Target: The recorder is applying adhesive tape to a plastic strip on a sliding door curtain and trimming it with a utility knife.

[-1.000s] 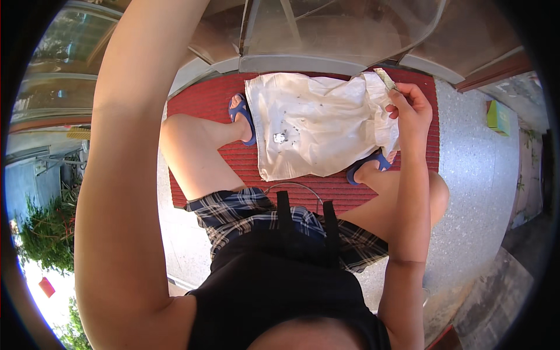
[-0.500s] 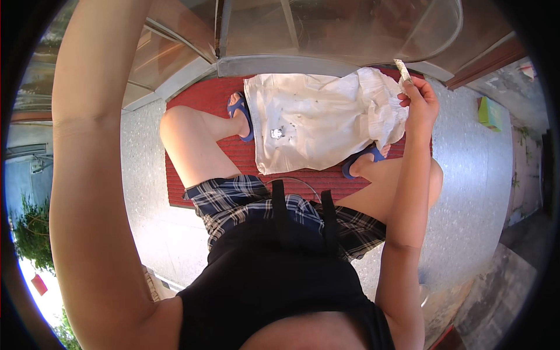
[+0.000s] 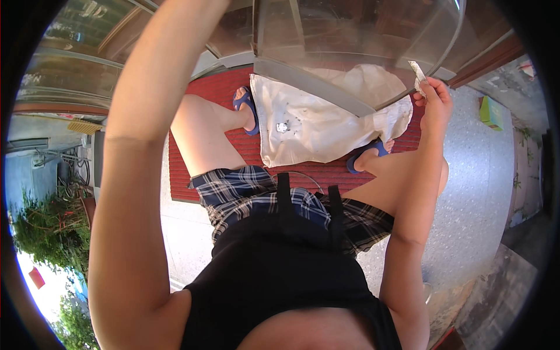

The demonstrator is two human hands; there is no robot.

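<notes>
My right hand (image 3: 436,102) pinches a narrow whitish strip (image 3: 416,72) with a rough, mottled surface; what it is made of I cannot tell. It is held up beside the edge of a glass door (image 3: 344,41). My left arm (image 3: 149,111) reaches up past the top edge, so my left hand is out of sight. The door's grey bottom rail (image 3: 312,84) crosses above a white cloth or sack (image 3: 315,140) lying between my feet. A small white-and-black scrap (image 3: 282,127) and dark specks lie on the cloth.
Under the cloth is a red ribbed mat (image 3: 192,151) on a pale speckled floor (image 3: 466,192). A green and yellow box (image 3: 490,113) stands at the right. Glass panels (image 3: 76,70) and plants (image 3: 52,233) are at the left.
The glass door has swung toward me, its corner now over the cloth. My raised left arm has shifted right. My right hand, still pinching the strip, sits slightly further right.
</notes>
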